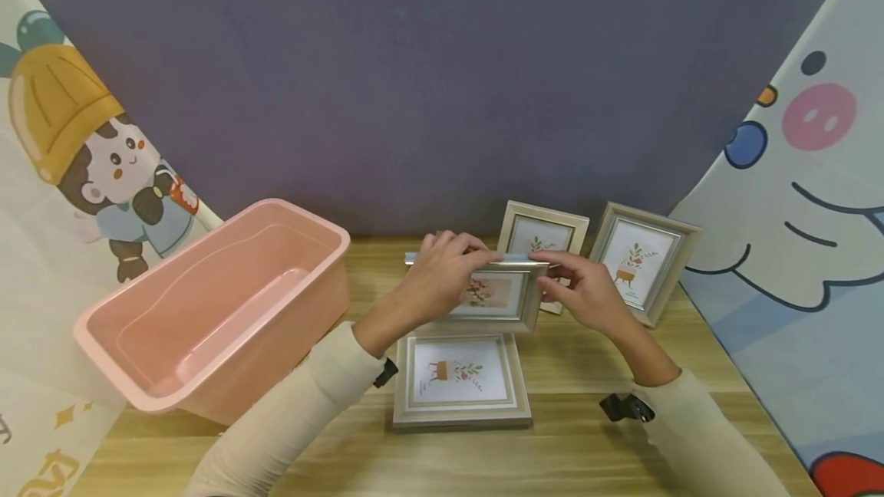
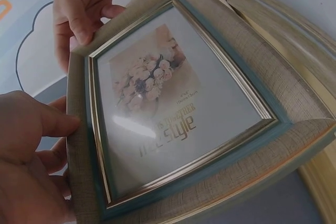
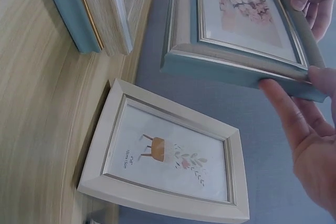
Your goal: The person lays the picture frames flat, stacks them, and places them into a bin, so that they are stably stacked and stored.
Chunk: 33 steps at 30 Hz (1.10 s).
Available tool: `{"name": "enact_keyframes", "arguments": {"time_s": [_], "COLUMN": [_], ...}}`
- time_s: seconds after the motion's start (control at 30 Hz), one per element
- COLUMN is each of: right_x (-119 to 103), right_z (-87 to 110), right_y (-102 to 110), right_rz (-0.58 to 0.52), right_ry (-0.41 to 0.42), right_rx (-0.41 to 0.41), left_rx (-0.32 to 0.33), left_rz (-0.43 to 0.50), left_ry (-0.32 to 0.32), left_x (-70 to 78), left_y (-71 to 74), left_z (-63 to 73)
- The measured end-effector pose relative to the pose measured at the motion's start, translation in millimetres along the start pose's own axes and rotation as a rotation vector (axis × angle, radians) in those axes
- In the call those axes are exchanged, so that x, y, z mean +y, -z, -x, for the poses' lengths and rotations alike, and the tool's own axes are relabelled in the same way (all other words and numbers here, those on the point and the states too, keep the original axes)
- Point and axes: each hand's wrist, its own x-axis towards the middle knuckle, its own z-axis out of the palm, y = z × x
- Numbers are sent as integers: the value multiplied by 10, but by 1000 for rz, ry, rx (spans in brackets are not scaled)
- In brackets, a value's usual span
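Both hands hold a picture frame (image 1: 507,324) with a flower print, tilted above the wooden table. My left hand (image 1: 445,267) grips its top edge, thumb on the front and fingers behind, as the left wrist view shows. At the top right corner, my right hand (image 1: 587,290) pinches the border between thumb and fingers. In the right wrist view the held frame (image 3: 231,64) shows a blue-green outer side and a beige front. Just below it, a frame with a plant print (image 1: 459,374) lies flat on top of another frame (image 3: 73,14).
Two more frames stand upright behind: a pale one (image 1: 578,227) partly hidden by the right hand, and a grey-beige one (image 1: 680,240) farther right. A pink plastic bin (image 1: 276,328) sits on the left side of the table (image 1: 587,443). A grey-blue backdrop (image 1: 428,83) rises behind.
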Motion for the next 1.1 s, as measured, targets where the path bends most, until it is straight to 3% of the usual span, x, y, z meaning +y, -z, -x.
{"name": "enact_keyframes", "arguments": {"time_s": [0.4, 0.73, 1.1], "right_x": [-26, -1, 14], "right_z": [-2, 8, 34], "right_y": [5, 20, 60], "right_rz": [25, -27, -56], "right_ry": [42, 8, -14], "right_rx": [21, 39, 49], "left_rx": [21, 142, 118], "left_rz": [38, 75, 190], "left_ry": [-7, 13, 128], "left_x": [-44, -200, -366], "left_y": [-2, 38, 119], "left_z": [24, 141, 289]}}
